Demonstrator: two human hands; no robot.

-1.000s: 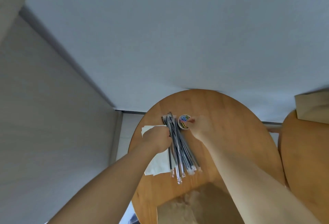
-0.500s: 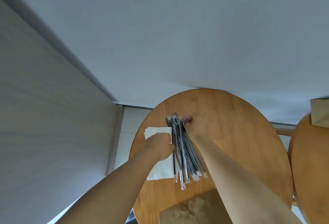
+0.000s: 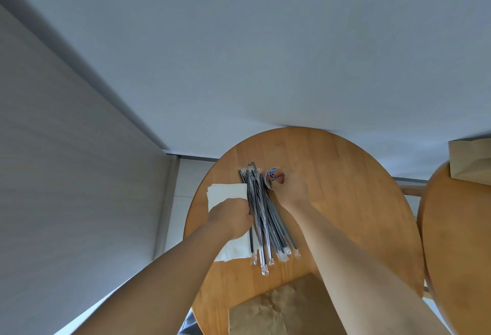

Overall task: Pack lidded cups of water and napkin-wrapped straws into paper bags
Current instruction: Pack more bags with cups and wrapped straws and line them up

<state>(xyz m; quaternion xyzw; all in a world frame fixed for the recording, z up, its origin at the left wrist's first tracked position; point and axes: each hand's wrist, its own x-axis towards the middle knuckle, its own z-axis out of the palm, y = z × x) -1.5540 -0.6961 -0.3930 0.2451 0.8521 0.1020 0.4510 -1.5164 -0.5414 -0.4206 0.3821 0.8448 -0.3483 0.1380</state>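
Observation:
A bundle of black straws (image 3: 265, 217) in clear wrappers lies on the round wooden table (image 3: 345, 201). To its left sits a stack of white napkins (image 3: 225, 193). My left hand (image 3: 233, 217) rests over the napkins with its fingers curled at the bundle's left edge, gripping a single straw (image 3: 251, 244) that lies on the napkins. My right hand (image 3: 291, 188) is at the far end of the bundle and holds a small colourful tape roll (image 3: 271, 177) between thumb and fingers. A brown paper bag (image 3: 273, 310) lies at the table's near edge. No cup is in view.
A second wooden table (image 3: 457, 241) stands close on the right with another brown paper bag (image 3: 470, 161) on it. White walls enclose the far side and the left. The bare wooden top stretches right of my right arm.
The tape roll, hidden behind my right hand half a second ago, shows again at the fingertips. Both hands stay at the straw bundle; the view has shifted slightly.

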